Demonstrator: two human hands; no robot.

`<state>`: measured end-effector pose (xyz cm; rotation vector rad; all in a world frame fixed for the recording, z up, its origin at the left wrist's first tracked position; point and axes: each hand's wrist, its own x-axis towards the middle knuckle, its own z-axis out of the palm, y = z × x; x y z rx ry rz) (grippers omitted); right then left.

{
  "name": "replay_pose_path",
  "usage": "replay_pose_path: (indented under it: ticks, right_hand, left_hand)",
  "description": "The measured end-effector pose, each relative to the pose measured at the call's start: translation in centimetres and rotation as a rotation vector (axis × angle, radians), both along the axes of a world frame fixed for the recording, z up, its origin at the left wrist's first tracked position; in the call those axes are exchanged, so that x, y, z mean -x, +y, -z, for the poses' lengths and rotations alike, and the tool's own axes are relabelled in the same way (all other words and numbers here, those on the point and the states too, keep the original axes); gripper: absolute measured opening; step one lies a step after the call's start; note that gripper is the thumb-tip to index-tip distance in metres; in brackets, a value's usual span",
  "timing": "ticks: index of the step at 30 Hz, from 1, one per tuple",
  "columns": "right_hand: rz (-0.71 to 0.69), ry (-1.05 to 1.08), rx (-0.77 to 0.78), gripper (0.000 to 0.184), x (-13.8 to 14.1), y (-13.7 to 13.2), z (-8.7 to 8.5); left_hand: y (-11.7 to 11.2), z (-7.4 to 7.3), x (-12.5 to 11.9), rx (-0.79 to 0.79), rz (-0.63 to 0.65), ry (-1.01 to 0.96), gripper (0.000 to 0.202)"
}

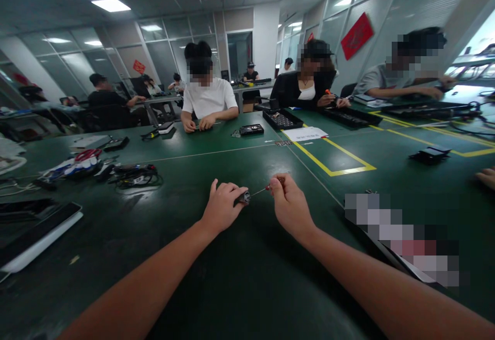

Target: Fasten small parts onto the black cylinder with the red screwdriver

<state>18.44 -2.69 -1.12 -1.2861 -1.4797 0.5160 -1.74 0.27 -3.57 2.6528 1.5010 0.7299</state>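
Over the green table, my left hand is closed around a small dark part with a round, grey end that faces right. My fingers cover most of this part, so its kind is unclear. Opposite it, my right hand grips a thin screwdriver with a slim metal shaft and a bit of red near the fingers. Its shaft points left and its tip is at the round end of the dark part; whether the two touch is too small to tell.
Bundled cables and gloves lie at the left. A black-and-white device rests near the left edge. Far across are a parts tray, a paper sheet and several seated people. A blurred-out object lies right of my right arm.
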Motion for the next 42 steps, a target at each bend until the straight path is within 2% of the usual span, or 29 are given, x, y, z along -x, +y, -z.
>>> replay_pose_path:
  ticks: [5,12,16,18,22,25,30,34,39,42]
  right_hand:
    - [0.058,0.010,-0.006,0.028,-0.3,0.2,-0.1]
    - [0.083,0.068,-0.041,0.026,-0.4,0.1,0.0]
    - [0.079,0.119,-0.064,0.027,-0.5,-0.1,-0.1]
    - [0.066,0.147,-0.077,0.027,-0.5,-0.2,-0.1]
    - [0.053,0.174,-0.102,0.027,-0.4,-0.2,-0.2]
    - [0.058,0.172,-0.098,0.026,-0.4,-0.2,-0.3]
    - [0.062,0.151,-0.089,0.027,-0.4,-0.4,-0.5]
    - [0.053,0.163,-0.088,0.026,-0.4,-0.3,-0.4]
    - [0.050,0.173,-0.083,0.027,-0.4,-0.2,-0.1]
    - [0.050,0.160,-0.075,0.027,-0.3,-0.3,-0.1]
  left_hand:
    - [0.2,-0.2,-0.1,0.041,-0.008,-0.035,0.032]
    - [0.3,-0.4,0.2,0.103,0.014,-0.246,0.024]
    - [0.1,-0.6,0.2,0.125,-0.006,-0.424,0.038]
    - [0.0,-0.8,0.1,0.171,0.000,-0.539,0.042]
    - [-0.1,-1.4,0.0,0.332,0.001,-0.689,0.031]
    - [-0.1,-2.4,-0.1,0.422,-0.050,-0.564,0.029]
    - [-0.1,-3.8,-0.2,0.466,-0.061,-0.317,0.030]
    - [0.0,-3.4,-0.7,0.455,-0.020,-0.127,0.020]
    - [0.1,-2.1,-1.8,0.393,-0.063,0.051,0.034]
    - [0.0,-2.0,-2.4,0.344,-0.026,0.101,0.024]
